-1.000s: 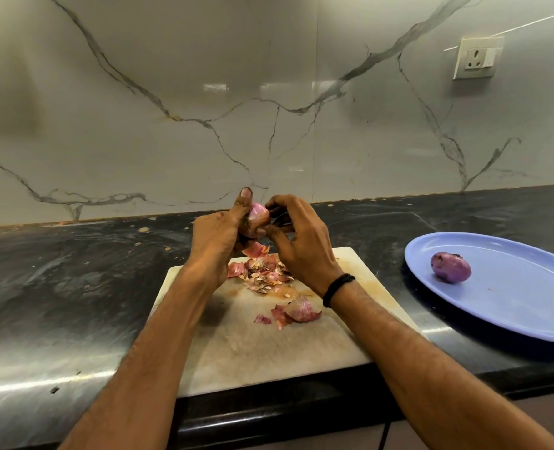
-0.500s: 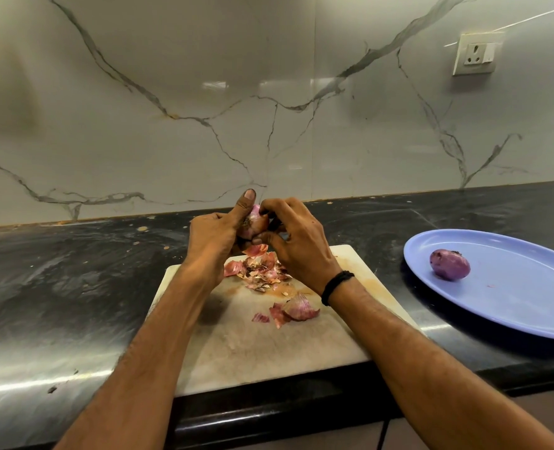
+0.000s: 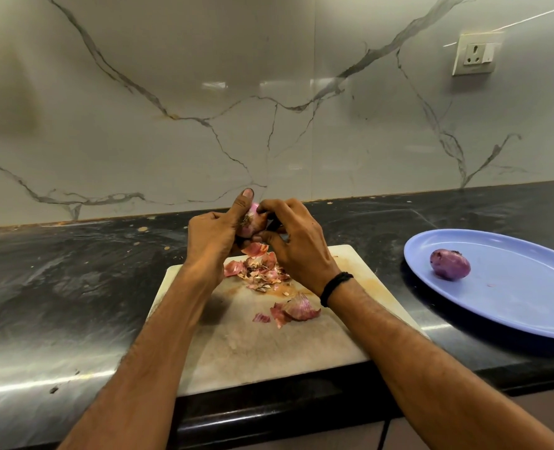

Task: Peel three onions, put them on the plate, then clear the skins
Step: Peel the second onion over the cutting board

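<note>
Above the far end of the cutting board [image 3: 269,352], the left grip [image 3: 214,235] and the right grip [image 3: 296,245] hold the same spot as a second ago. The onion [image 3: 253,220] between them now shows more of itself, its rooty end turned toward the camera where only a pink top peeked out before. The loose skins [image 3: 259,269], the larger curl of skin [image 3: 298,308] and the peeled onion [image 3: 450,264] have not shifted.

The board's near edge lies close to the front edge of the dark desk [image 3: 58,287]. Its near half is bare stone, with both forearms crossing above it. A broad stretch of desk lies open to the left of the board. To the right the blue plate [image 3: 512,326] sits apart from the board, with a strip of desk between them, and its right side runs out of view. The marble wall [image 3: 171,92] rises just behind the desk.

The left grip is clenched round the onion from the left, thumb raised along its top. The right grip pinches the onion's right side, forefinger curled over the top and thumb underneath. The onion is held clear of the board, directly over the skins. The peeled onion rests on the left part of the plate, well away from both grips.
</note>
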